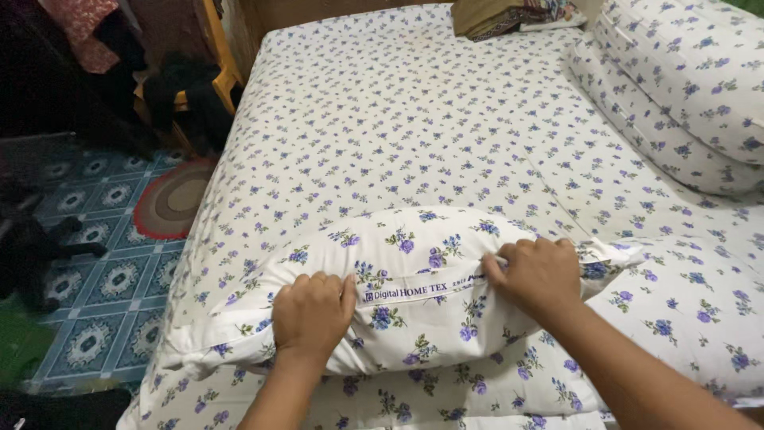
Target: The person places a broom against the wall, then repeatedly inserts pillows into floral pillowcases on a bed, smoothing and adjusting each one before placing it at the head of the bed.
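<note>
both hands, left hand [312, 314] and right hand [535, 275], have fingers pinched shut on the floral pillow [414, 287], gripping its cover to steady it on the bed [398, 119].

A bed [414, 119] covered in a white sheet with small purple flowers filled most of the view. Two pillows [684, 87] in the same print lay stacked along its right side, the upper one resting on the lower. A folded olive-brown cloth [497, 16] sat at the far end of the bed. Left of the bed, a round red and tan mat [171, 199] lay on a floor [103, 279] of blue patterned tiles. Dark clothing [183, 99] hung over a yellow wooden chair [224, 76] beyond the mat.
</note>
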